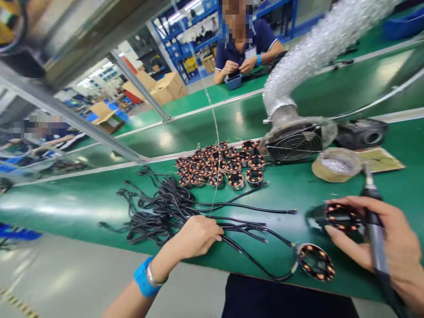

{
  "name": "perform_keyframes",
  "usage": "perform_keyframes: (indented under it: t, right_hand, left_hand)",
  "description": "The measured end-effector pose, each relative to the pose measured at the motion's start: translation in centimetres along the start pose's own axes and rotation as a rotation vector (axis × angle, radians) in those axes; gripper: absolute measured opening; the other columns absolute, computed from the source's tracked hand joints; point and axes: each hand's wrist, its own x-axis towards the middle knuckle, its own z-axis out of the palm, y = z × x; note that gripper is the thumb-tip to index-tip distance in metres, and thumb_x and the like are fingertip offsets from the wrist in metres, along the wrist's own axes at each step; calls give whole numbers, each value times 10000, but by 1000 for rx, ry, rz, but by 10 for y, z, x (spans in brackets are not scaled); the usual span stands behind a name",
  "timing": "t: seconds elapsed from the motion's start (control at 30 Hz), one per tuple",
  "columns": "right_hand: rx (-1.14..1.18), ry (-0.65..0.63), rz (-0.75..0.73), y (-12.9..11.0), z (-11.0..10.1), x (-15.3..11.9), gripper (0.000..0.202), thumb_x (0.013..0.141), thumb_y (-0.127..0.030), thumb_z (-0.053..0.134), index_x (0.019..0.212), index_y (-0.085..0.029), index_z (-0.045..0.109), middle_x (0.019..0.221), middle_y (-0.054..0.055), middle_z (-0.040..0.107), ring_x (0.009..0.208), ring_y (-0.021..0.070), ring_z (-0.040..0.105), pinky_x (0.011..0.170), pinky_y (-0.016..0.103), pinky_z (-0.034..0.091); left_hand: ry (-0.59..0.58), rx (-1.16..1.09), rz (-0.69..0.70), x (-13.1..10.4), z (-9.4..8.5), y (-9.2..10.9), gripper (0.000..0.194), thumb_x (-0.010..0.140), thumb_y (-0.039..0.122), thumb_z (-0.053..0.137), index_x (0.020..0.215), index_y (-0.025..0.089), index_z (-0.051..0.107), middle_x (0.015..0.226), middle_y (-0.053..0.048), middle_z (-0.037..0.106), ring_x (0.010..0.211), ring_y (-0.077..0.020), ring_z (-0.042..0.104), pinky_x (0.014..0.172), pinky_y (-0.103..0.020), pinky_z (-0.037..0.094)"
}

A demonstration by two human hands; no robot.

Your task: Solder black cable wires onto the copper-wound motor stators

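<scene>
My left hand, with a blue band at its wrist, is closed at the right edge of a pile of black cables, its fingers on one or more cables. My right hand has its fingers around a copper-wound stator at the right of the bench. A soldering iron with a dark handle lies across the same hand, tip upward. Between my hands, another stator rests near the front edge, with black cable joined to it by coloured wires.
Several stators stand grouped behind the cables. A fan with a silver duct, a round tub and a yellow pad are at the back right. A person sits across the bench.
</scene>
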Motion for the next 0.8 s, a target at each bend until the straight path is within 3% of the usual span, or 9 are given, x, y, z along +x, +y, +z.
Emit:
perform_keyframes:
  t: [0.1, 0.2, 0.3, 0.43, 0.5, 0.6, 0.7, 0.77, 0.8]
  right_hand:
    - [92, -84, -142, -11, -1, 1, 528, 756, -348, 728, 1226, -223, 522, 1003, 68, 727, 838, 230, 737, 795, 314, 599]
    - [92, -229, -139, -14, 2, 2, 483, 807, -354, 670, 1245, -226, 509, 1034, 60, 714, 869, 213, 732, 774, 295, 604]
    - [66, -269, -118, -11, 8, 5, 470, 836, -407, 653, 1251, -229, 522, 1063, 67, 700, 862, 217, 724, 797, 318, 599]
    - [45, -253, -103, -8, 14, 7, 508, 844, -550, 610, 1245, -246, 539, 1045, 74, 701, 762, 241, 715, 788, 374, 597]
    - [33, -251, -86, -7, 15, 7, 519, 843, -603, 574, 1230, -259, 545, 1015, 75, 708, 702, 254, 707, 755, 397, 597]
    - [-2, -259, -92, -7, 16, 8, 513, 841, -625, 561, 1213, -272, 546, 999, 72, 714, 679, 261, 705, 719, 399, 594]
    - [8, -242, -131, -5, 17, 9, 524, 850, -643, 552, 1207, -260, 548, 997, 79, 718, 709, 268, 718, 697, 385, 596]
    - [35, -243, -143, -4, 17, 10, 519, 855, -634, 560, 1208, -253, 554, 995, 80, 723, 726, 270, 725, 699, 383, 602]
    - [49, -248, -146, -4, 16, 11, 518, 850, -622, 577, 1211, -251, 556, 1001, 78, 724, 741, 270, 729, 704, 382, 606]
  left_hand:
    - [39, -65, -13, 3, -10, -4, 242, 968, 206, 462, 877, 205, 686, 735, -15, 691, 672, -150, 642, 662, -270, 446]
    - [-97, -90, -11, 5, -19, -5, 127, 902, 324, 620, 904, 222, 696, 768, -3, 694, 710, -164, 650, 678, -273, 451]
    - [-174, -24, -5, 3, -15, -4, 131, 877, 350, 666, 921, 230, 696, 786, -3, 675, 743, -166, 644, 695, -270, 448]
    - [-81, 70, 39, -5, 1, 0, 205, 961, 225, 494, 896, 205, 687, 710, -17, 643, 662, -151, 609, 652, -270, 434]
    - [7, 26, 37, -10, 0, -1, 228, 946, 178, 454, 877, 190, 670, 698, -22, 655, 636, -147, 601, 636, -267, 436]
    - [269, -133, -160, -18, -29, -12, 172, 919, 205, 493, 853, 181, 650, 694, -16, 658, 572, -119, 558, 563, -233, 423]
    - [844, -323, -379, -18, -81, -26, 163, 839, 325, 662, 773, 179, 632, 600, 26, 579, 449, -77, 415, 432, -197, 312]
    - [1197, -538, -268, -6, -112, -28, 285, 729, 415, 770, 731, 181, 607, 561, 45, 522, 426, -65, 360, 423, -199, 300]
    - [1242, -674, -171, 3, -120, -24, 329, 693, 447, 791, 725, 183, 596, 524, 63, 468, 399, -55, 306, 409, -201, 284]
